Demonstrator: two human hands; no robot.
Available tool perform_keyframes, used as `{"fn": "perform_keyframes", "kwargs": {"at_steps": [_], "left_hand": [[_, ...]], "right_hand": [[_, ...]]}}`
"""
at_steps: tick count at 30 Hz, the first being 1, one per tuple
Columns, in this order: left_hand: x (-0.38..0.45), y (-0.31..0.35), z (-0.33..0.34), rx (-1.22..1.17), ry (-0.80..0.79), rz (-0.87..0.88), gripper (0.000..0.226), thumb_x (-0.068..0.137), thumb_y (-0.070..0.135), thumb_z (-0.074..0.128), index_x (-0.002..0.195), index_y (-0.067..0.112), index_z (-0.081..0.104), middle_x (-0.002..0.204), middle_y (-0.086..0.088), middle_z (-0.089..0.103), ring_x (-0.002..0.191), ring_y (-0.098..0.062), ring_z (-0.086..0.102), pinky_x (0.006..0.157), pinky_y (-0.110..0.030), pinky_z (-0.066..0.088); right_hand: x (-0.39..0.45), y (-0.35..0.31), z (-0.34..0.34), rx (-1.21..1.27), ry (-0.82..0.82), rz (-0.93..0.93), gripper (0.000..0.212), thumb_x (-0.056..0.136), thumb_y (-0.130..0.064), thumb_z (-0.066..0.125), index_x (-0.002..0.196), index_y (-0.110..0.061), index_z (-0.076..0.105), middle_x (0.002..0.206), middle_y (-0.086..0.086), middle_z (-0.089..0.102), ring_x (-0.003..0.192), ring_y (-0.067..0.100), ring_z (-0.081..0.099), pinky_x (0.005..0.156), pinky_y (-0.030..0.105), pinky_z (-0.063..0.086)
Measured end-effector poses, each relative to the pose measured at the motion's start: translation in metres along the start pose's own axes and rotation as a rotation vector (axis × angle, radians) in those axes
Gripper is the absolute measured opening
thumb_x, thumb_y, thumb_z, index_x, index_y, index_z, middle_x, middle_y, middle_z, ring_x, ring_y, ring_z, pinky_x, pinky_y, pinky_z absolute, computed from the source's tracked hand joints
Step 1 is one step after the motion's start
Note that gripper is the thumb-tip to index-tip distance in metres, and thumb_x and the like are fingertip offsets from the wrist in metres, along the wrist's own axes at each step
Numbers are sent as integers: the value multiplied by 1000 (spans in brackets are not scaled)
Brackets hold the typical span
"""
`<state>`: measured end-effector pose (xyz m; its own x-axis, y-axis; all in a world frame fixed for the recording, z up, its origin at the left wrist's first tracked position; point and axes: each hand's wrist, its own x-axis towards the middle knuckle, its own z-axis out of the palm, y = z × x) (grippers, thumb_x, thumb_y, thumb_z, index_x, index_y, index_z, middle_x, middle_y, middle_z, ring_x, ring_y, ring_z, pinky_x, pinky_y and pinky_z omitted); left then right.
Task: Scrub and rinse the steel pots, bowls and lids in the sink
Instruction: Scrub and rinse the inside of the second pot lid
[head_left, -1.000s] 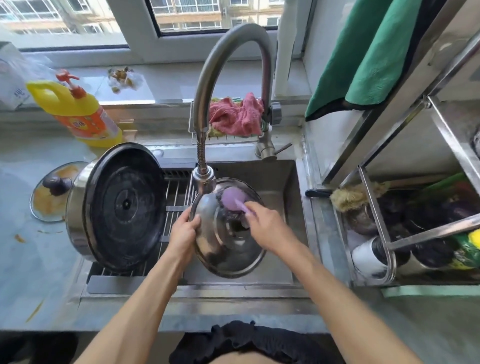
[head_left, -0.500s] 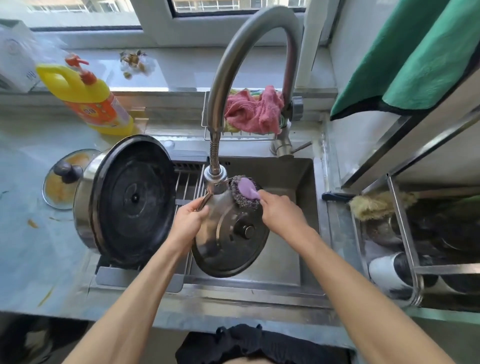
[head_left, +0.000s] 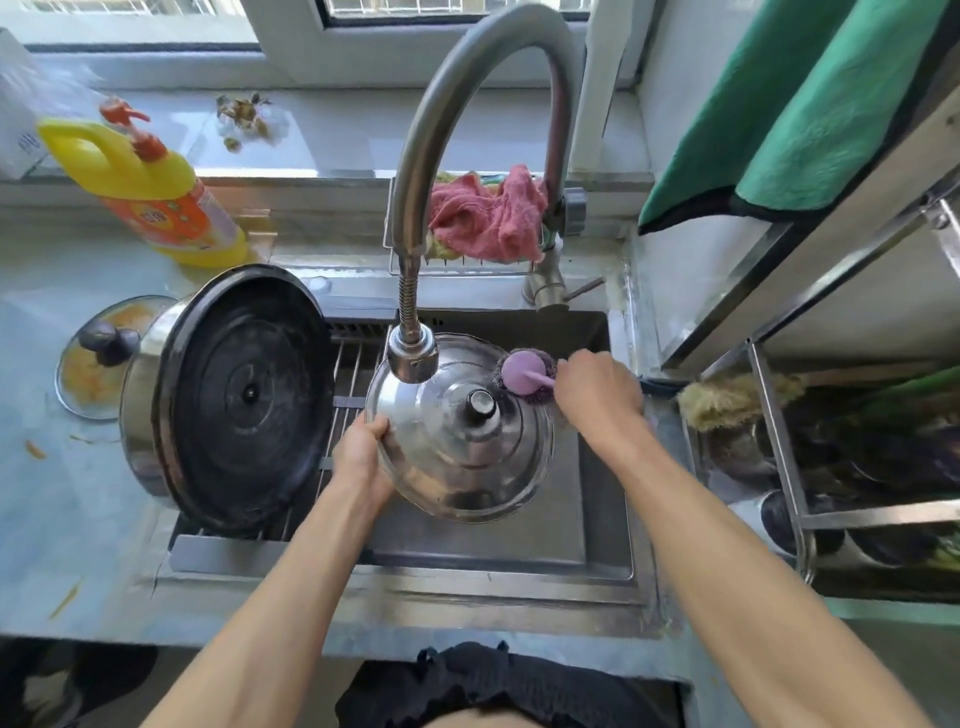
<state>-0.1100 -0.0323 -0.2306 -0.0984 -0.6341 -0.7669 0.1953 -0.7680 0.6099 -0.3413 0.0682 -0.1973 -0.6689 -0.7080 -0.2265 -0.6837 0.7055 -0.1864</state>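
A steel lid (head_left: 462, 441) with a knob on top is held over the sink (head_left: 597, 519), just below the faucet head (head_left: 413, 353). My left hand (head_left: 363, 457) grips the lid's left rim. My right hand (head_left: 597, 395) holds a purple-handled steel-wool scrubber (head_left: 527, 374) against the lid's upper right edge. A large steel pot (head_left: 228, 400) lies on its side on the drain rack at the left, its blackened bottom facing me.
A glass lid (head_left: 93, 358) with food residue lies on the counter at left, behind it a yellow detergent bottle (head_left: 150, 192). A pink cloth (head_left: 488, 218) sits in a wire holder behind the faucet. A steel rack (head_left: 779, 467) with dishes stands at the right.
The lid has been tilted flatter with its knob side up. The scrubber has moved from the lid's top middle to its upper right edge. My left hand has slid lower on the rim.
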Motion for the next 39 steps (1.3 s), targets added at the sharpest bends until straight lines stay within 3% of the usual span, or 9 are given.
{"fn": "perform_keyframes", "kwargs": {"at_steps": [2,6,12,19,24,29,32,36,39], "left_hand": [[-1,4,8,32,26,55,31,101,-1,43,96,16,69,95,-11,70,83,-24,66,75,-39,57],[-18,12,24,78,13,98,33,98,-3,42,88,14,68,87,-10,70,79,-25,66,70,-37,58],[-19,15,27,31,46,67,29,99,-3,44,91,11,68,97,-14,70,88,-28,66,89,-47,55],[-11,9,15,-49,104,-1,20,99,1,49,111,5,65,115,-18,71,102,-32,70,79,-47,58],[-19,7,9,-66,97,-29,16,101,4,49,106,3,64,99,-15,73,86,-28,71,65,-44,58],[-19,3,-4,-103,58,-14,20,103,3,45,116,6,61,97,-15,71,87,-27,69,77,-50,56],[-12,-3,-18,-152,54,-11,22,104,6,43,114,10,63,93,-11,74,86,-23,69,90,-53,54],[1,-10,-36,-260,86,-67,25,106,11,42,94,16,64,107,-6,72,106,-24,68,100,-58,48],[9,-16,-41,-283,65,-102,26,105,13,43,113,13,67,130,-15,67,121,-33,62,108,-63,41]], "right_hand": [[16,-12,-15,-102,19,-39,29,97,-17,51,124,-4,51,111,18,65,100,37,64,67,37,40],[50,-30,-24,-220,30,-72,71,96,-19,58,151,-1,16,118,20,65,101,37,66,66,39,41],[78,-36,-29,-157,-93,-18,29,93,-9,47,116,-4,63,116,13,66,104,32,65,73,36,44],[80,-29,-19,-178,-13,-37,27,97,-1,44,115,-4,64,116,14,66,104,33,66,70,36,46],[75,-28,-12,-50,14,-9,20,99,-7,48,116,-3,58,109,18,68,98,37,66,67,36,43],[33,-11,1,199,56,-41,61,101,-36,43,152,-16,15,110,19,65,99,40,63,75,46,52],[-4,6,24,419,33,65,75,97,-47,46,155,-19,9,114,19,65,104,40,62,81,47,52],[-44,26,53,735,-97,389,53,89,-58,56,115,-11,60,103,5,66,103,28,61,76,32,43],[-63,29,69,881,-160,486,45,86,-55,61,80,-11,60,78,5,64,74,25,59,58,29,39]]}}
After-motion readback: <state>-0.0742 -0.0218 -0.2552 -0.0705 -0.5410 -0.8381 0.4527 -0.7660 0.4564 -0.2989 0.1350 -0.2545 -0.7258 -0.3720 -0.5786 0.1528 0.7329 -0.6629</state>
